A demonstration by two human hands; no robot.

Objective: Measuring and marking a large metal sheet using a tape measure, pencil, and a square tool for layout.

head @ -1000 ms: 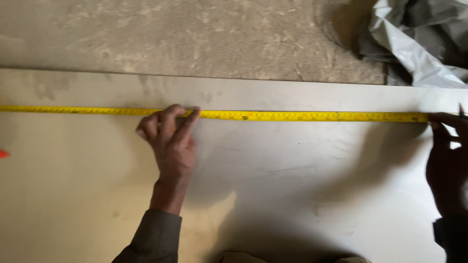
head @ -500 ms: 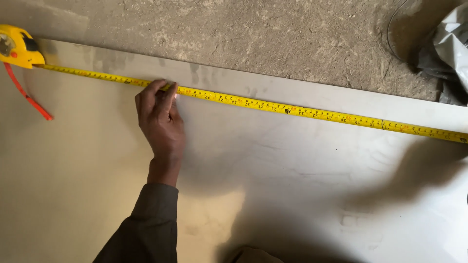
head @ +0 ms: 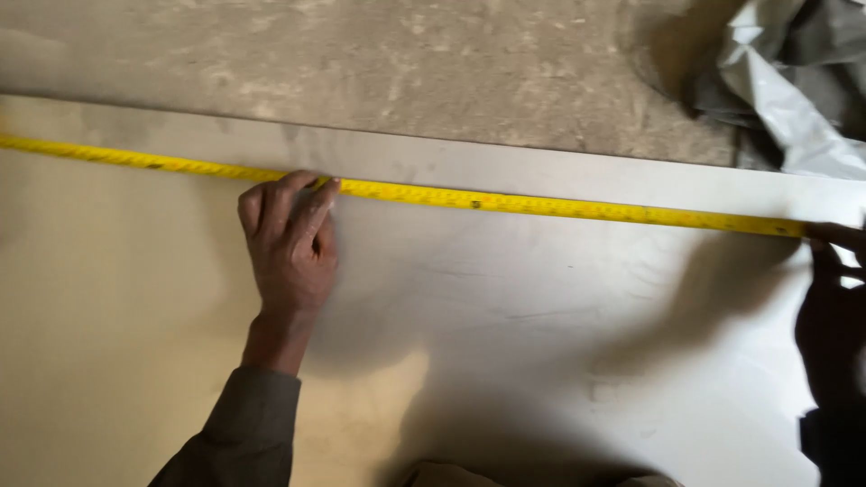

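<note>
Nearest the camera, a grey-brown sleeve [head: 236, 431] comes up from the bottom edge, and from it the left hand [head: 290, 242] lies palm down on a broad, pale sheet [head: 505, 361]. The sheet looks like thin metal or board, flat on the floor. It reads as smooth and a bit slick, with smudges and faint scuffs across it.

The left fingers [head: 311, 200] are curled and bunched together, tips pressing down on the yellow tape measure blade [head: 541, 206]. It's a pin, not a pinch, so nothing is wrapped around the tape.

The blade runs flat across the sheet near its far edge, from the left border of the view to the right. It looks light, thin and springy, stiff along its length but apt to buckle or slide on so smooth a surface. Pressing it flat from above, as here, looks the surest hold. The edges of such a blade can be sharp.

At the far right the right hand [head: 834, 271] sits in deep shadow at the blade's end, touching it. Whether those fingers are clamped or just resting, I cannot tell.

Beyond the sheet is rough, mottled concrete floor [head: 361, 63], and in the top right corner lies a crumpled grey plastic wrap [head: 794, 81].
</note>
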